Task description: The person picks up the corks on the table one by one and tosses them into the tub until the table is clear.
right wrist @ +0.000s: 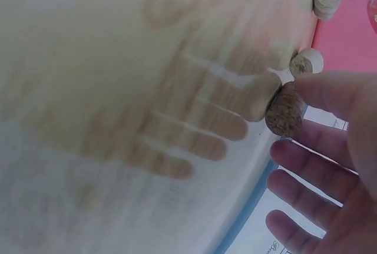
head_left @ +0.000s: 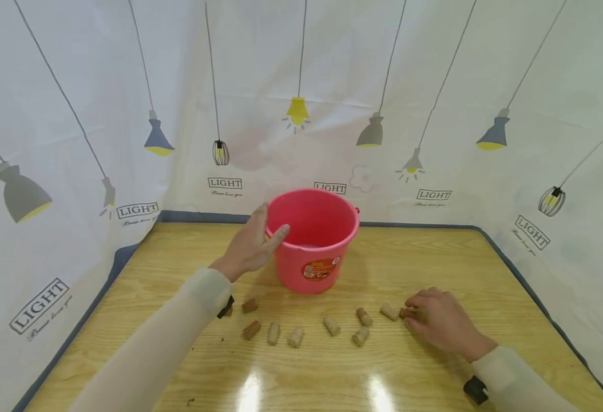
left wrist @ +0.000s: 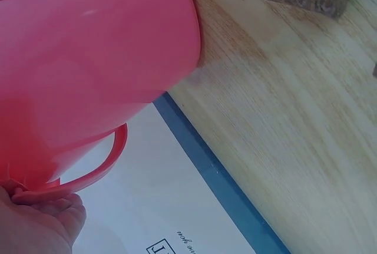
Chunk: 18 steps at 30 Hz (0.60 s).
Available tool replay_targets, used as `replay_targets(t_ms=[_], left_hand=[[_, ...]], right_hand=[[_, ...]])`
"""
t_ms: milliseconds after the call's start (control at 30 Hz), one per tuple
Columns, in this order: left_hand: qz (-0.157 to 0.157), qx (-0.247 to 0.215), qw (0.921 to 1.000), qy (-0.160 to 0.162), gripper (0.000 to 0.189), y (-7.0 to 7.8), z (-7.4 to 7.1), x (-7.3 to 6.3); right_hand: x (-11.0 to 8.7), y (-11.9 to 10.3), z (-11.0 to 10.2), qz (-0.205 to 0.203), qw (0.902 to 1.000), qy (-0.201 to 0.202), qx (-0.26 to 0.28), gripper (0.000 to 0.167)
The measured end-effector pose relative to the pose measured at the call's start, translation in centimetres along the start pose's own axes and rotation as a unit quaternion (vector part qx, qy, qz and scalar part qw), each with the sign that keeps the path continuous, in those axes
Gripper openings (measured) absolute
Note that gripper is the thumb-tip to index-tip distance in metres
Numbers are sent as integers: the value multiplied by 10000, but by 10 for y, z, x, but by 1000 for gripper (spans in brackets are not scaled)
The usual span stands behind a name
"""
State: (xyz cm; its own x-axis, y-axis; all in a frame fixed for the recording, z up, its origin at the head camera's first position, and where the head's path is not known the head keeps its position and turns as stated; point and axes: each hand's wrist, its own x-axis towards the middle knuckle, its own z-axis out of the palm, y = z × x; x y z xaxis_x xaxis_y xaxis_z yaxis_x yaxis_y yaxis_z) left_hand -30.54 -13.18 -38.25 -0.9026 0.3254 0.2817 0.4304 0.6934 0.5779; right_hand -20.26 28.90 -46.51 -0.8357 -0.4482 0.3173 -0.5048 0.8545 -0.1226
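A pink plastic bucket stands upright on the wooden table. My left hand holds its left rim, the thumb lying over the edge; in the left wrist view, fingers curl at the rim beside the pink handle. To the bucket's right, my right hand pinches a brown cork between thumb and index finger, low over the table. Just left of it lies a pale cork. The bucket's floor is mostly hidden by its front wall.
Several corks lie scattered in front of the bucket, among them a dark cork, a pale cork and a speckled cork. A white cloth printed with lamps surrounds the table at the back and sides.
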Motion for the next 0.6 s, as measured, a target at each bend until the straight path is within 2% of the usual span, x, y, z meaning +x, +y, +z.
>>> replay_targets(t_ms=[300, 600], left_hand=[[63, 97, 9999, 70, 84, 2, 1, 0], [-179, 210, 9996, 44, 84, 2, 2, 0]], right_hand=[[0, -2, 4, 164, 9997, -134, 92, 13], [0, -1, 6, 266, 9992, -184, 227, 13]])
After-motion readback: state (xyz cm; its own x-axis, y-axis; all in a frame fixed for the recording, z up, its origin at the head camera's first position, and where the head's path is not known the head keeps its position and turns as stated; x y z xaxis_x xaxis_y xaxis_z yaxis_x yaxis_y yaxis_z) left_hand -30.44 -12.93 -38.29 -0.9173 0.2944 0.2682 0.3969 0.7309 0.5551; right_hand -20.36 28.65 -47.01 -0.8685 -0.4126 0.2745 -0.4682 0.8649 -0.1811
